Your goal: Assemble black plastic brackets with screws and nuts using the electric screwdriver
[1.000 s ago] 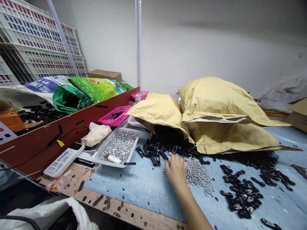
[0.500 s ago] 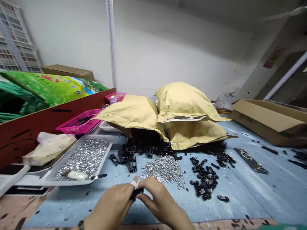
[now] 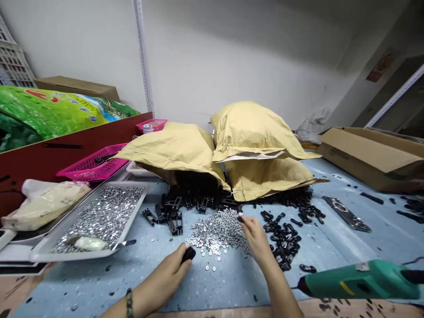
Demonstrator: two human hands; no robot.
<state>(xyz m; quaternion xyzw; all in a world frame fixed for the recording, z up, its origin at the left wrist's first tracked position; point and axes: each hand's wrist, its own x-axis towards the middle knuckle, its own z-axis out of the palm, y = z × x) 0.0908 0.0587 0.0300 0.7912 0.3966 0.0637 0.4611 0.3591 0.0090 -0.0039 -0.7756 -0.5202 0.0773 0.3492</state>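
My left hand (image 3: 174,270) rests low on the blue table top (image 3: 215,282), its fingers closed round a small black plastic part (image 3: 188,254). My right hand (image 3: 254,238) reaches forward over the right edge of a heap of small silver screws (image 3: 217,230), fingertips pinched together at the heap; what they hold is too small to make out. Loose black plastic parts (image 3: 283,240) lie just right of that hand, and more black bracket pieces (image 3: 172,216) lie left of the screws.
Three stuffed tan sacks (image 3: 251,150) sit behind the screws. A grey tray of silver nuts (image 3: 96,221) and a pink basket (image 3: 94,164) are at left. A green power screwdriver (image 3: 361,280) lies at the lower right. A cardboard box (image 3: 371,154) stands at the far right.
My hands, joined on the black part half a second ago, have separated. The left one keeps the part; the right one has gone forward to the screws. The view has swung right.
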